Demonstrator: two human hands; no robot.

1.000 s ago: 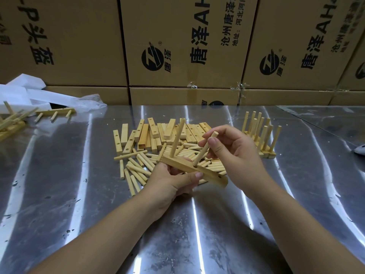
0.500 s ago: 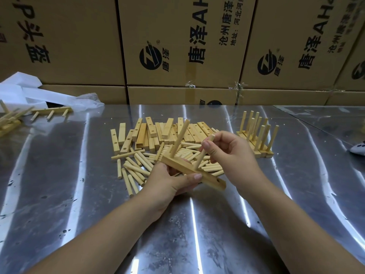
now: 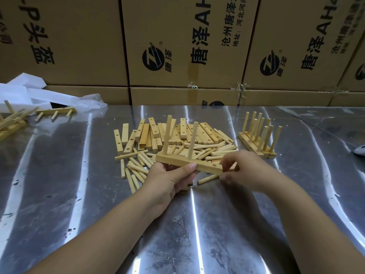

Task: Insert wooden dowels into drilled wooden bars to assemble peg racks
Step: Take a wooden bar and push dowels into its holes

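I see my left hand [image 3: 169,178] gripping a bar [image 3: 205,167] just in front of the pile [image 3: 177,139], thumb across the bar's near face and fingers curled beneath. The bar is held roughly level over the pile's near edge. A left dowel [image 3: 167,135] and a middle dowel [image 3: 192,143] stand upright in it, and an open hole shows near its right end. My right hand [image 3: 246,171] is at the pile's near right corner. Its fingers are curled, pinching the end of a loose dowel [image 3: 207,178] that slants just under the bar. I cannot tell whether that dowel touches the table [image 3: 59,175]. Right of the pile stand finished racks [image 3: 256,141], pegs up. Far left of the pile, another rack [image 3: 56,111] lies on its side by white bags [image 3: 23,91]. Behind the pile are boxes [image 3: 177,46].
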